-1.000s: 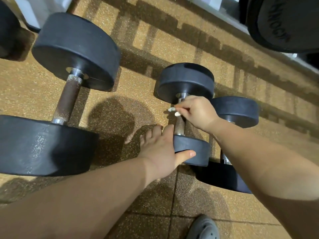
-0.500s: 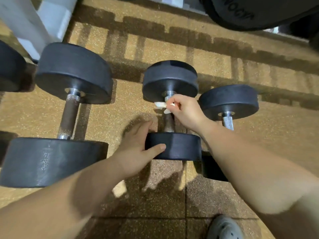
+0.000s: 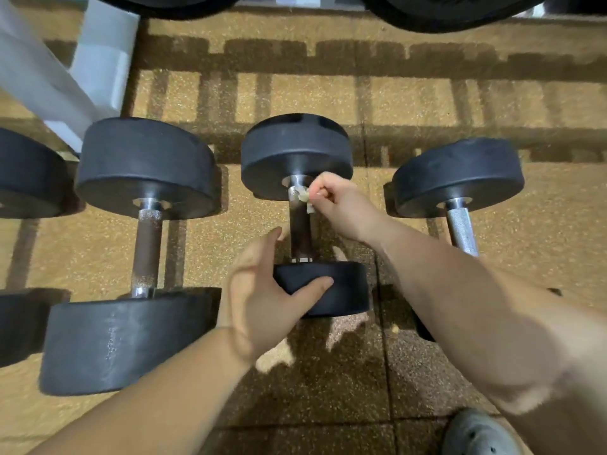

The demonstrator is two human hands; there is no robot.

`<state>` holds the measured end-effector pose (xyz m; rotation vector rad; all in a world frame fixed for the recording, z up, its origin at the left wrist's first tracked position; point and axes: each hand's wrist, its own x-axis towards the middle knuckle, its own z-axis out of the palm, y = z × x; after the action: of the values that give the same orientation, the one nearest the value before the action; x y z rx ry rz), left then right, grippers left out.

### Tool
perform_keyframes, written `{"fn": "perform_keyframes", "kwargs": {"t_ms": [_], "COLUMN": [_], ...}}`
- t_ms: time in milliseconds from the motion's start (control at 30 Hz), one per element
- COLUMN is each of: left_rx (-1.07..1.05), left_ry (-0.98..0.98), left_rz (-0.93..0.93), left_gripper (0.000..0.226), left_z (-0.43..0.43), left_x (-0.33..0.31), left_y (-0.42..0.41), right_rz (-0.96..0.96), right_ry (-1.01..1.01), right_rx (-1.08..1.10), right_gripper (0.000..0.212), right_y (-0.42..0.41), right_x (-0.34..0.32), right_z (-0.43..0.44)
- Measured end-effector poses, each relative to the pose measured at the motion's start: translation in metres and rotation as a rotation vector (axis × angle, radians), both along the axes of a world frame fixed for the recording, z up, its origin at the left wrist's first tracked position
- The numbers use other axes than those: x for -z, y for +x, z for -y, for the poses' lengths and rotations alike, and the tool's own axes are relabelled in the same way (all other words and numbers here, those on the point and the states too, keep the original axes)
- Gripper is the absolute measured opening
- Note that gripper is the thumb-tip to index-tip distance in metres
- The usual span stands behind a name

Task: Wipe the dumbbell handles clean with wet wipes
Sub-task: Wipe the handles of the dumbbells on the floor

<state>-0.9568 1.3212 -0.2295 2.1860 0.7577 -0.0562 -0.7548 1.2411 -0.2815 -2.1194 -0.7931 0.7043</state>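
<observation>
Since a second ago, the left hand (image 3: 259, 293) has gone from lying flat beside the middle dumbbell (image 3: 295, 152) to gripping its near weight (image 3: 348, 287). The thumb lies across the outer face and the fingers reach round the inner side. The right hand (image 3: 341, 208) has stayed at the far end of the handle (image 3: 300, 231), fingers curled, pinching a small crumpled wet wipe (image 3: 303, 199) against the shiny metal just below the far weight. The rest of the handle looks dark brown.

This dumbbell lies on a speckled tan rubber floor (image 3: 328, 93), its handle pointing away from the viewer. A larger dumbbell (image 3: 146, 244) lies parallel to its left, and a smaller one (image 3: 460, 172) with a silver handle lies to its right, partly hidden by the right forearm. Part of another black weight (image 3: 26, 172) shows at the far left edge. A white frame (image 3: 98, 60) stands at upper left. A grey shoe (image 3: 476, 435) shows at the bottom right.
</observation>
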Motion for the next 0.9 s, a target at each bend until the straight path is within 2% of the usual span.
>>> {"fn": "perform_keyframes", "kwargs": {"t_ms": [67, 167, 267, 367, 467, 533, 600, 700, 800, 900], "left_rx": [0.038, 0.052, 0.004, -0.052, -0.097, -0.125, -0.122, -0.112, -0.136, -0.149], "left_ry": [-0.019, -0.069, 0.001, 0.085, 0.191, 0.181, 0.169, 0.175, 0.166, 0.15], "left_rz": [-0.045, -0.122, -0.144, -0.07, -0.166, -0.193, -0.19, -0.169, -0.147, -0.129], "left_gripper": [0.108, 0.11, 0.105, 0.093, 0.105, 0.105, 0.102, 0.101, 0.094, 0.092], "left_z": [-0.015, -0.038, -0.04, -0.021, -0.019, -0.022, -0.023, -0.024, -0.023, -0.023], "left_x": [0.004, 0.005, -0.002, -0.012, -0.009, -0.006, -0.007, -0.007, -0.006, -0.006], "left_y": [-0.007, -0.016, -0.014, 0.001, 0.008, 0.006, 0.006, 0.004, 0.004, 0.003], "right_rz": [-0.018, -0.048, -0.121, -0.179, -0.262, -0.276, -0.34, -0.445, -0.391, -0.264], "right_ry": [0.019, 0.0, -0.053, -0.053, 0.155, 0.193, 0.16, 0.147, 0.136, 0.212], "right_rx": [-0.011, -0.142, -0.242, -0.141, 0.099, 0.2, 0.187, 0.015, -0.062, 0.069], "right_gripper": [0.011, 0.006, 0.004, 0.011, 0.017, 0.016, 0.016, 0.015, 0.009, 0.005], "right_y": [-0.003, -0.013, -0.026, -0.031, -0.032, -0.033, -0.036, -0.044, -0.045, -0.037], "right_x": [-0.001, -0.002, 0.005, 0.011, 0.015, 0.019, 0.024, 0.027, 0.023, 0.016], "right_z": [-0.008, -0.006, 0.0, -0.011, -0.034, -0.046, -0.048, -0.037, -0.031, -0.043]}}
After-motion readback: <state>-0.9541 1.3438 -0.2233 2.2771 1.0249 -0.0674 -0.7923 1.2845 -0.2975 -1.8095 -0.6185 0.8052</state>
